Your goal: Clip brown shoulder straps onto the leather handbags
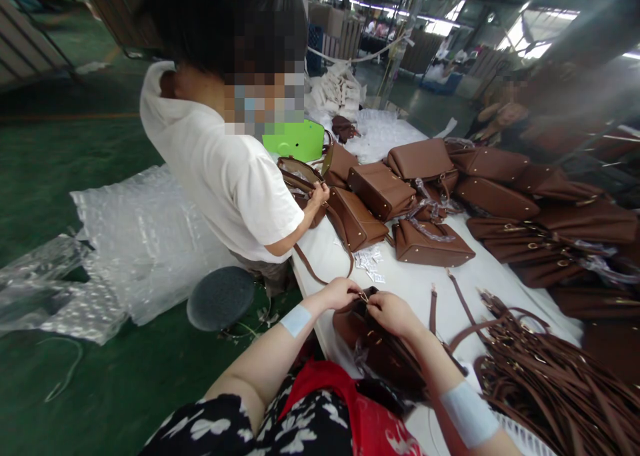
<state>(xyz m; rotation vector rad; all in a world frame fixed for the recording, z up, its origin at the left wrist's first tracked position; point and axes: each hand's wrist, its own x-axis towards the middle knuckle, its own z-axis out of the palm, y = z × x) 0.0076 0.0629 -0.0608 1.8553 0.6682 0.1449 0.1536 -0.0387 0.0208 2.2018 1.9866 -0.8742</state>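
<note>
Head view. Your left hand (341, 293) and right hand (393, 313) meet at the top edge of a brown handbag (373, 349) that lies at the near edge of the white table (425, 286), partly against your lap. The fingers of both hands are curled narrow and pinch a small gold-coloured fitting (363, 297) on the bag; whether a strap end is already caught in it is too small to tell. 2 loose straps (434, 309) lie just beside your right hand, and a large heap of straps (550, 376) sits to your right. A co-worker in a white shirt (225, 176) stands across the table corner with 1 hand (319, 194) on another open bag (300, 179), well apart from yours. Finished bags (420, 159) are stacked beyond.

Risks, as judged: the bag overhangs the table edge and could slide off if you loosen your pinch; the small fitting may slip from your fingertips; the nearby heap could snag a strap you pull.
</note>
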